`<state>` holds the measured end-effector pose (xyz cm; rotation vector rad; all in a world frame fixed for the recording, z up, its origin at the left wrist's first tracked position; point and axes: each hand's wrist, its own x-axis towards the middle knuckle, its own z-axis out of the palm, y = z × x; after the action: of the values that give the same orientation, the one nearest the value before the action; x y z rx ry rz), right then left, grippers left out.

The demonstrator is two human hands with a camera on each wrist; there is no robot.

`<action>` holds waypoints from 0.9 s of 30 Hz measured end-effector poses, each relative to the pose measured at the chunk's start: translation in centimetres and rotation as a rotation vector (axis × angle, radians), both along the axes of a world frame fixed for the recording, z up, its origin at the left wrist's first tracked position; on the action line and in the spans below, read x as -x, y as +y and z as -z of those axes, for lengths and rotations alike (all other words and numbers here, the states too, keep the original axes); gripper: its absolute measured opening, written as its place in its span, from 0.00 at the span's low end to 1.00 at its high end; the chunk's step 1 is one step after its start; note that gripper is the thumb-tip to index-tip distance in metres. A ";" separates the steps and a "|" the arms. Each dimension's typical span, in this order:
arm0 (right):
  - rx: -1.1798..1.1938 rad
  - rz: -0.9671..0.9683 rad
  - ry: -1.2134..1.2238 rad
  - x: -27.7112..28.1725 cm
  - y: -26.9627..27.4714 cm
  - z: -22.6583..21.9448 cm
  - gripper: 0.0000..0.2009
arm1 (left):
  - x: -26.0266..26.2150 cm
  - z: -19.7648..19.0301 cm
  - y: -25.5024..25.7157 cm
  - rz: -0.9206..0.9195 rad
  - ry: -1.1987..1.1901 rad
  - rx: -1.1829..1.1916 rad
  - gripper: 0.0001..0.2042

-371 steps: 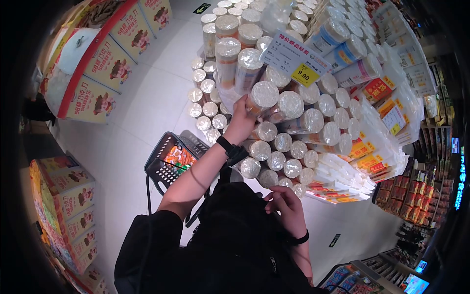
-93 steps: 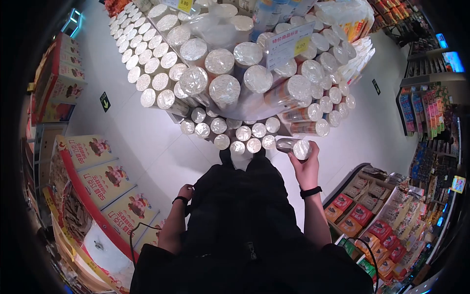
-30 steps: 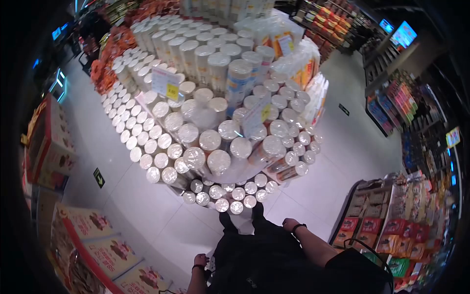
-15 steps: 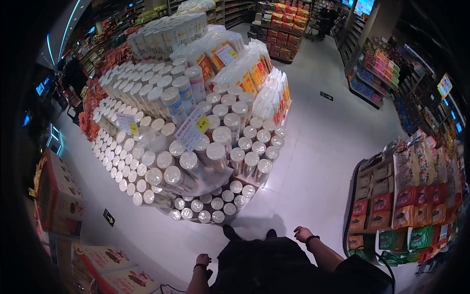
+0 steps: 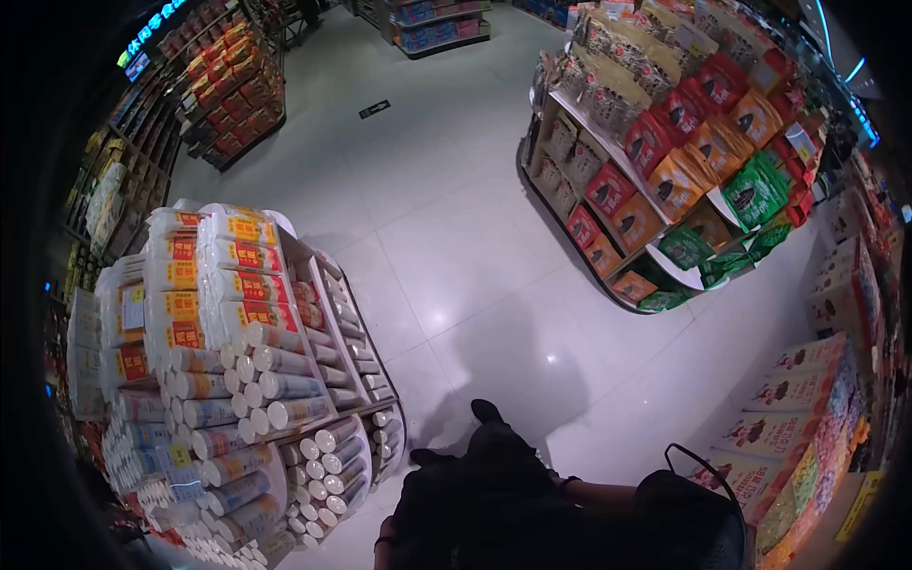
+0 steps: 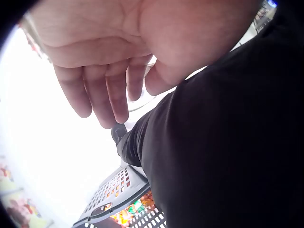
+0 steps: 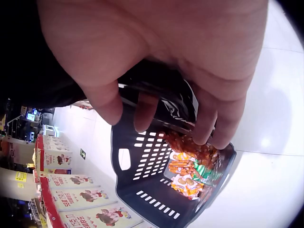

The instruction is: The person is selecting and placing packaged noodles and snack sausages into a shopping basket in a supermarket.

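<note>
Well, basket (image 7: 159, 186): below right hand (image 7: 159, 38), likely stiff, fairly light; lift by rim (image 7: 117, 148).
Right hand: grip unclear.
Left hand (image 6: 123, 42): relaxed, empty.

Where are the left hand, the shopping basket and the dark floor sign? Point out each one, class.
Left hand (image 6: 123, 45): left wrist view, on the palm.
Shopping basket (image 7: 128, 179): right wrist view, on the wall beside its slots.
Dark floor sign (image 5: 374, 109): head view, on the middle of its face.
</note>
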<state>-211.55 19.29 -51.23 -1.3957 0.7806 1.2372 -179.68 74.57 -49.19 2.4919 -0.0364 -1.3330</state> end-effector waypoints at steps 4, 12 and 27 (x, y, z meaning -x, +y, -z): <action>0.092 0.113 -0.029 -1.3 -0.8 -0.3 0.29 | -8.3 -2.6 -8.5 0.169 -0.074 -0.049 0.21; 0.335 0.123 -0.019 -2.4 -4.1 0.1 0.29 | -17.8 -4.4 -24.8 -0.013 -0.057 0.258 0.19; 0.636 -0.072 0.050 -15.5 -18.4 -5.9 0.28 | -29.0 7.3 -27.2 0.024 0.118 0.023 0.19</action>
<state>-196.08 0.85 -45.37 -1.9164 1.2374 1.1255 -150.70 47.33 -56.46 2.3965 -0.0552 -1.4792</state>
